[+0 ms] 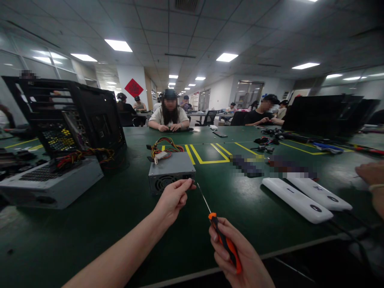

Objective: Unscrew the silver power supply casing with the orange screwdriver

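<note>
My right hand [232, 252] is wrapped round the orange and black handle of a screwdriver [226, 242]. Its thin metal shaft points up and to the left, the tip close to the fingertips of my left hand [175, 196]. Thumb and forefinger of that hand are pinched together; a small dark bit shows at their tips, too small to name. Just behind the left hand stands a grey computer power supply [172, 163], its fan grille facing me. A bundle of coloured cables [165, 148] with a white connector lies on top of it.
At left stand a black computer case [105, 120] and another power supply [69, 184]. Two white devices [297, 200] lie at right, near another person's hand [372, 180]. Dark panels [315, 114] stand farther back. A person [169, 112] sits across the green table [135, 248].
</note>
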Motion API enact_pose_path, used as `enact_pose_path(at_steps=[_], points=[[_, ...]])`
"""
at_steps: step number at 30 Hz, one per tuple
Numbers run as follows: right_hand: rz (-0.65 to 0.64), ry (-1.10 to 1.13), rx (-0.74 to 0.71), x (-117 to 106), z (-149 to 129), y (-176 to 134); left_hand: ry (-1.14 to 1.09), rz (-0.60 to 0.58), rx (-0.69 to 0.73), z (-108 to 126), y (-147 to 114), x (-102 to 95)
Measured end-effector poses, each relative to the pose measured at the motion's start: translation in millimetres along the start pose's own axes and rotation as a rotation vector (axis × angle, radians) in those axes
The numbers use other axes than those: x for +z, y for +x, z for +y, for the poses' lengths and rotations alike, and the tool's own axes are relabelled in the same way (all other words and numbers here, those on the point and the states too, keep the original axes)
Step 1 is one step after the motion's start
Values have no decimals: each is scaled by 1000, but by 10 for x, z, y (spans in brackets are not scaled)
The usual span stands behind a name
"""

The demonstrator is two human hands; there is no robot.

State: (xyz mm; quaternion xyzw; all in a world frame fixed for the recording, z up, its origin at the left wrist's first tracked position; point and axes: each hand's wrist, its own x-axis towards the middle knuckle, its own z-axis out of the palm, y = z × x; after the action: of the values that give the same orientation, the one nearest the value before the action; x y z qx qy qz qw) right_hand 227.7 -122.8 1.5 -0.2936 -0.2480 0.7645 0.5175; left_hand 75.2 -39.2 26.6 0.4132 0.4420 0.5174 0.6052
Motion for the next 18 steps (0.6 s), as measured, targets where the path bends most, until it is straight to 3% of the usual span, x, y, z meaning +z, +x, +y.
enact_pose_path(at_steps=[8,18], points=[[0,-62,-16,102,79,7,-199,-62,-37,31,-55,21],[30,-52,-39,120,130,51,-256,-66,-52,4,-36,23]])
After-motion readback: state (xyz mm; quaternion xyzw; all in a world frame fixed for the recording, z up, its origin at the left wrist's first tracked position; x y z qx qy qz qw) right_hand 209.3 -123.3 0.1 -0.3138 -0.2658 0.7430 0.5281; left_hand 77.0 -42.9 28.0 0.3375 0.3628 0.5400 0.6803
